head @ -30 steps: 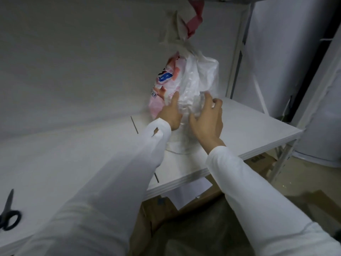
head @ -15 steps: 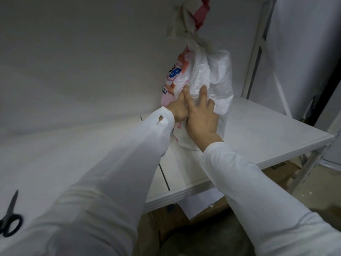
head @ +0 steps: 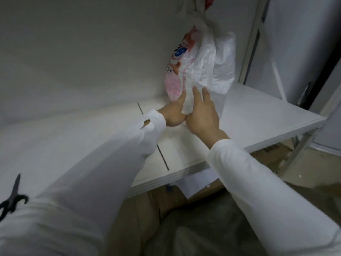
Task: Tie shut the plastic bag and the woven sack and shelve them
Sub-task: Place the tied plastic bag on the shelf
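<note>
A: Bag position: the plastic bag (head: 212,58), with the pink-printed woven sack (head: 175,78) showing through its film, stands upright on the white shelf (head: 258,115) against the back wall, at about 1 o'clock in the view. The neck is gathered at 12 o'clock, though the frame edge crops any knot.

B: Hands?

A: The left hand (head: 173,115) and the right hand (head: 202,113) meet at the bag's base, thumbs touching. Fingers lie flat against the film; neither visibly clasps anything, so they read as pressing, not gripping.

B: Handling?

A: Judged soft and slippery outside, coarser sack within. It holds its shape upright, so probably filled and moderately heavy. Film alone would likely stretch or slide; better to hold low on the body, or at the gathered neck for lifting.

B: Room?

A: The shelf's front edge runs from 6 to 3 o'clock, well clear of the bag. Bare board lies toward 3 o'clock. An upright post (head: 252,43) stands just beside the bag there. Scissors (head: 13,198) lie far off at 8 o'clock.
</note>
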